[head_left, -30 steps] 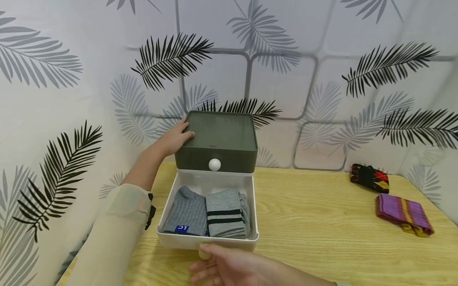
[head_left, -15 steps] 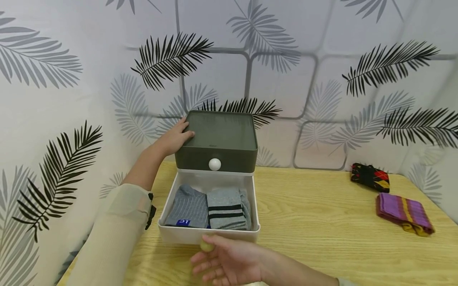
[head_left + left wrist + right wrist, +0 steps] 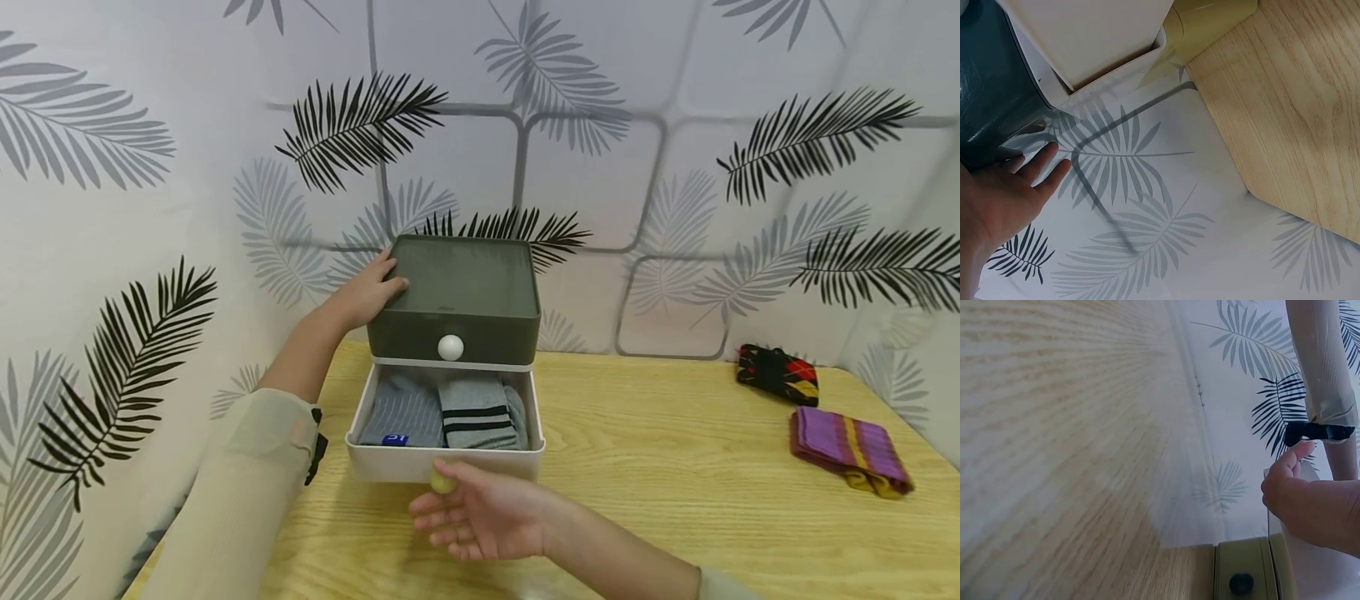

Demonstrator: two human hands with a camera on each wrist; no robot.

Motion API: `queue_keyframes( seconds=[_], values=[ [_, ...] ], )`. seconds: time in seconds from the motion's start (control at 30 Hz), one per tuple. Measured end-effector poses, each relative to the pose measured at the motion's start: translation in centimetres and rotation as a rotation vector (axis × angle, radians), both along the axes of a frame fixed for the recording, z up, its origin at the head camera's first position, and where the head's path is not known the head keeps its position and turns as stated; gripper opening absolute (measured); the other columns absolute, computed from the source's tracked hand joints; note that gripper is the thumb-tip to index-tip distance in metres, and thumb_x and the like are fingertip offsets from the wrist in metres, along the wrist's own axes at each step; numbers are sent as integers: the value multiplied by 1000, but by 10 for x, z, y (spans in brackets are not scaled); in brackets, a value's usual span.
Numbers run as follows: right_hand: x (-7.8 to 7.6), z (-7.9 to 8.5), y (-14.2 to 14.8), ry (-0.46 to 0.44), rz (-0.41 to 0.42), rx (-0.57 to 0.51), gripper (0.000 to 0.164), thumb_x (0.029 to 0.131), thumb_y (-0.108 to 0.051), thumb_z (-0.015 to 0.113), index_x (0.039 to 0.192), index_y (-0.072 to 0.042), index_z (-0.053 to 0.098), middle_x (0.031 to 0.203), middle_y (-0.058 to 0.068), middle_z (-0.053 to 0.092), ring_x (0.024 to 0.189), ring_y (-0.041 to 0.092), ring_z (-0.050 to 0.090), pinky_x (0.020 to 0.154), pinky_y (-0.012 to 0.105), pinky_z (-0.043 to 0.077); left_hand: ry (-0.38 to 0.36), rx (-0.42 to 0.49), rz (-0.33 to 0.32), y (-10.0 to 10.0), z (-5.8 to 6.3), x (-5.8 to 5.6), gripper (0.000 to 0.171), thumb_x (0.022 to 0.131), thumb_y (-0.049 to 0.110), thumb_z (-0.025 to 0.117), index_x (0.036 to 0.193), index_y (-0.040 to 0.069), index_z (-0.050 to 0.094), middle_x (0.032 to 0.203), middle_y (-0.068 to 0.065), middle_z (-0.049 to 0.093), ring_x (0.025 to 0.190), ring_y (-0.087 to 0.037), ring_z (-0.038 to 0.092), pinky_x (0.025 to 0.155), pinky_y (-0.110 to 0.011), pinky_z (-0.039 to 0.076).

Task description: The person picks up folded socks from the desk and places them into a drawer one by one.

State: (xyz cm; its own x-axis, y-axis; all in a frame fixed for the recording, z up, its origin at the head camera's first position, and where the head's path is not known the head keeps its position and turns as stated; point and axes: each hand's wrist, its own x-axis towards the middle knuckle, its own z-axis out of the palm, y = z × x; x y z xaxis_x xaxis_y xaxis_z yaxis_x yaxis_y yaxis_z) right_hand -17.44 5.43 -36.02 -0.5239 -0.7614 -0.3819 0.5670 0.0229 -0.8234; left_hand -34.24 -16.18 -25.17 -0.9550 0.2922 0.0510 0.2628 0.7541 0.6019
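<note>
A small drawer box with a dark green upper drawer [image 3: 450,283] and a white knob [image 3: 450,347] stands on the table. Below it, a white lower drawer [image 3: 375,461] is partly pulled out. Inside lie grey pinstriped socks [image 3: 405,408] and grey socks with black stripes [image 3: 476,412]. My left hand [image 3: 367,292] rests on the box's upper left edge, thumb on top; its fingers look straight in the left wrist view. At the drawer's front, my right hand [image 3: 487,508] touches the yellow-green knob [image 3: 443,482] with its thumb, other fingers extended loosely below.
On the right of the wooden table [image 3: 645,467] lie a folded purple and yellow cloth item [image 3: 851,450] and a black, red and yellow patterned one [image 3: 776,373]. A leaf-patterned backdrop [image 3: 600,183] rises directly behind the table.
The white drawer has slid inward, away from me, with the socks in it, and my right hand has moved forward with it. My left hand has stayed put on the box.
</note>
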Motion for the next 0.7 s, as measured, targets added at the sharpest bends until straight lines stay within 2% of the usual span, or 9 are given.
queue_keyframes(
  seconds=[0.37,0.7],
  values=[
    [-24,1,-6,-9,-71,16,45,93,-51,42,101,-10,60,101,3,56,81,9,54,67,18,45,11,4,5,-1,-2,1,62,100,31,31,145,-4,10,152,-15,-3,137,-29,-2,108,-47,7],
    [-49,3,-13,-20,-180,32,47,93,-49,42,106,-6,57,99,4,56,82,11,53,65,17,44,-1,3,17,0,0,0,61,99,30,32,146,-4,11,152,-14,-3,137,-29,-2,108,-47,7]
  ],
)
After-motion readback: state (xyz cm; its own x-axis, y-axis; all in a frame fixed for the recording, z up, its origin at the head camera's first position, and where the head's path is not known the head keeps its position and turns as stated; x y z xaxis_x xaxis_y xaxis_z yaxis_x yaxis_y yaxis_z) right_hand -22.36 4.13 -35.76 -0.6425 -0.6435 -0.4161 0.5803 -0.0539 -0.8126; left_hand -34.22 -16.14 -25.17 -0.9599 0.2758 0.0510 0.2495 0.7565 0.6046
